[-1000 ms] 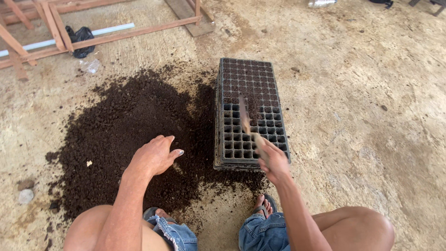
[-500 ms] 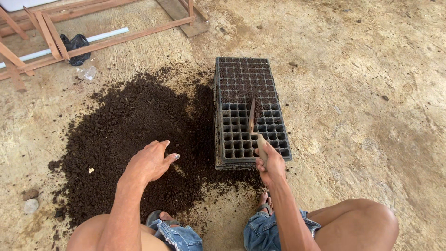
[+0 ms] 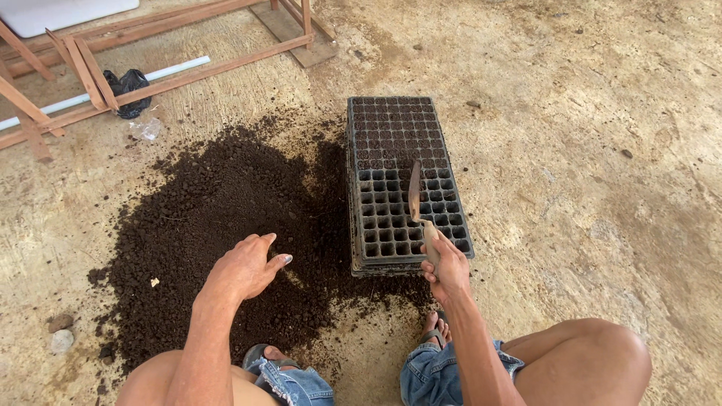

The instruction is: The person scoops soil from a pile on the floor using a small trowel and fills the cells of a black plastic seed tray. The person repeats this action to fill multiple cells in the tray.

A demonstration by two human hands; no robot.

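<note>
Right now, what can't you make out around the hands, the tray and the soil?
Head view only:
- Left hand: palm faces down over the soil, so any grip is hidden.
- Trowel: handle covered by the right hand.
- Tray: stacked layers underneath, count unclear.
- Feet: mostly hidden by the knees.

A wooden frame point(image 3: 188, 71) on concrete — white pipe point(image 3: 177, 70), black bag point(image 3: 126, 83), stones point(image 3: 59, 332).

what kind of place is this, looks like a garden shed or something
Probably a plant nursery or potting area with a bare concrete floor. A pile of dark soil lies loose on it beside a stack of black seedling trays, half filled. The right hand holds a small trowel; a wooden frame stands behind.
</note>
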